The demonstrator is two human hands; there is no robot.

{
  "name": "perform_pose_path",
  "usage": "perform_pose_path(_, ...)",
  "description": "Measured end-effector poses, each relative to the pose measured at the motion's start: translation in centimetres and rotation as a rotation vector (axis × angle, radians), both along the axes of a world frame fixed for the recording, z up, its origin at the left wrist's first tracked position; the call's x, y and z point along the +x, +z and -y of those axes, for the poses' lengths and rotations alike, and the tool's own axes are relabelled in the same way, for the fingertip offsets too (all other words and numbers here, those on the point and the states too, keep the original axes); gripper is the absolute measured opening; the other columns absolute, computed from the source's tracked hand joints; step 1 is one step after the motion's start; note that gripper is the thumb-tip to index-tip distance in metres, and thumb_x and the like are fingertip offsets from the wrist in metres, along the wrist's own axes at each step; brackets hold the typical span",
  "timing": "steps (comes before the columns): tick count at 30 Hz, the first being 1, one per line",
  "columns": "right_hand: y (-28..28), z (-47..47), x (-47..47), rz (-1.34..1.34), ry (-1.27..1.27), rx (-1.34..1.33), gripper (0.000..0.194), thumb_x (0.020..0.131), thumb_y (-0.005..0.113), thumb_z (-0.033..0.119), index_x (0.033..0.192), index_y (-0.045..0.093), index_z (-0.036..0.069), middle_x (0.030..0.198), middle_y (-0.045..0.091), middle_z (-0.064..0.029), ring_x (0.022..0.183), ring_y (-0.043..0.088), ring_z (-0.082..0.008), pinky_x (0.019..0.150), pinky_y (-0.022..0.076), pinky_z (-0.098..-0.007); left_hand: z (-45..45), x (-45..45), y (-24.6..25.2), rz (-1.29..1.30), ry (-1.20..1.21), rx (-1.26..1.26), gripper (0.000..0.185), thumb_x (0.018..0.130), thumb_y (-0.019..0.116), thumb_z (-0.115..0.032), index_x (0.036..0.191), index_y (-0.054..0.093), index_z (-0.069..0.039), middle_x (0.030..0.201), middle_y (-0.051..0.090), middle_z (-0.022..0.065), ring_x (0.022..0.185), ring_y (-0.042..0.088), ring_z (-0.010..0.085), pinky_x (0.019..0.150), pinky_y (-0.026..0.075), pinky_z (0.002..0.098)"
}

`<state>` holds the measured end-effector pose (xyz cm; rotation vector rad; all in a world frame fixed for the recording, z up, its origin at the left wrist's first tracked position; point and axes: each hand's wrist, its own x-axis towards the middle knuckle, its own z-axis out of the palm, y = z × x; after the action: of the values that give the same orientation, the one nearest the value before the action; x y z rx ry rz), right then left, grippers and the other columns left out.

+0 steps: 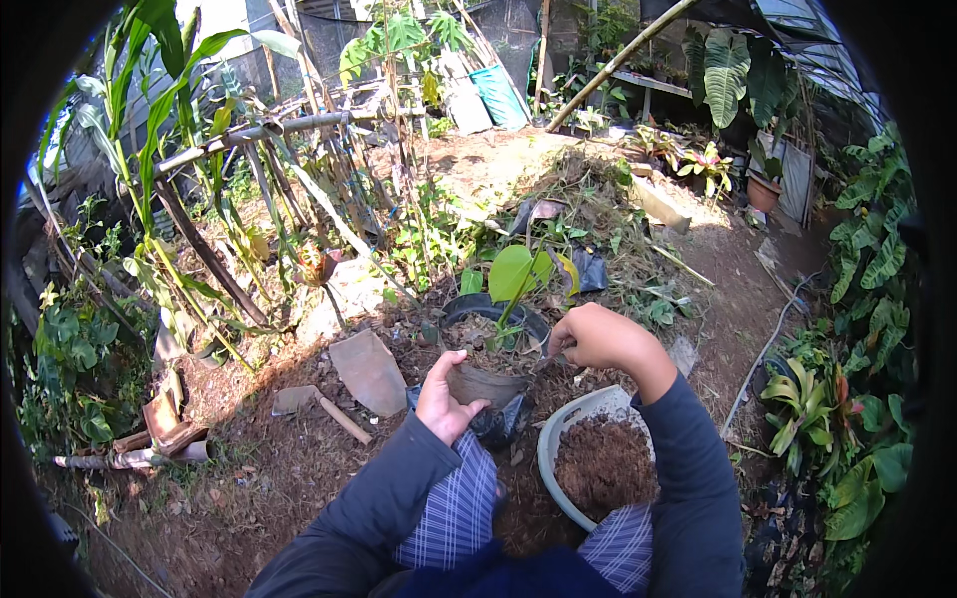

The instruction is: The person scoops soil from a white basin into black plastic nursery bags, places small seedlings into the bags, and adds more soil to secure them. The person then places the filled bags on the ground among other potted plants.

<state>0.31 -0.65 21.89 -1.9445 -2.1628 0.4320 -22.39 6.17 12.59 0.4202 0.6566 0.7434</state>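
Note:
Before my knees stands a dark plastic plant pot (490,383) filled with soil and dry litter. A young plant with a broad round leaf (512,270) and a green stem (514,308) grows from it. My left hand (445,400) grips the pot's near left side, thumb and forefinger spread along it. Bent at the wrist, my right hand (607,342) has curled fingertips at the pot's right rim; whether they pinch anything is hidden. Black plastic (502,424) lies beneath the pot. To its right, a pale plastic basin (548,465) holds loose brown soil (607,460).
A wooden handle (345,421) lies beside a small flat blade (295,400), left of a larger flat plate (370,371). Cut weeds (591,194) are heaped behind the pot. A bamboo rail (247,138) crosses the left side. A hose (762,355) runs along the right.

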Motion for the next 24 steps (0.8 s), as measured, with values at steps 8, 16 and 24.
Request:
perform_pose_path(8,0.2,0.1,1.2,-0.121,-0.033,0.086,0.017,0.070,0.072,0.009,0.087,0.071,0.005,0.077,0.068,-0.0125,0.071,0.066,-0.0239,0.068,0.0500,-0.0334,0.1,0.2,0.1,-0.026,-0.004,0.048,0.067,0.075,0.068,-0.031,0.132,0.037,-0.012,0.135,0.045,0.0140,0.128,0.038,0.0347,0.108,0.016,0.0580)
perform_pose_path(16,-0.9,-0.7,3.5,-0.372,-0.176,0.163,0.016,0.075,0.070,0.007,0.089,0.070,-0.001,0.077,0.069,-0.0080,0.069,0.063,-0.0132,0.067,0.0497,-0.0287,0.4,0.2,0.5,0.018,-0.047,0.073,0.067,0.076,0.066,-0.035,0.133,0.038,-0.013,0.136,0.042,0.0138,0.128,0.037,0.0367,0.107,0.018,0.0582)
perform_pose_path(24,-2.3,-1.2,4.7,-0.663,-0.313,0.154,0.010,0.078,0.066,0.003,0.085,0.069,-0.003,0.071,0.066,-0.0041,0.064,0.059,-0.0091,0.059,0.0477,-0.0261,0.4,0.2,0.2,0.080,-0.042,0.052,0.071,0.074,0.068,-0.033,0.134,0.035,-0.014,0.137,0.040,0.0156,0.129,0.035,0.0367,0.107,0.018,0.0583)
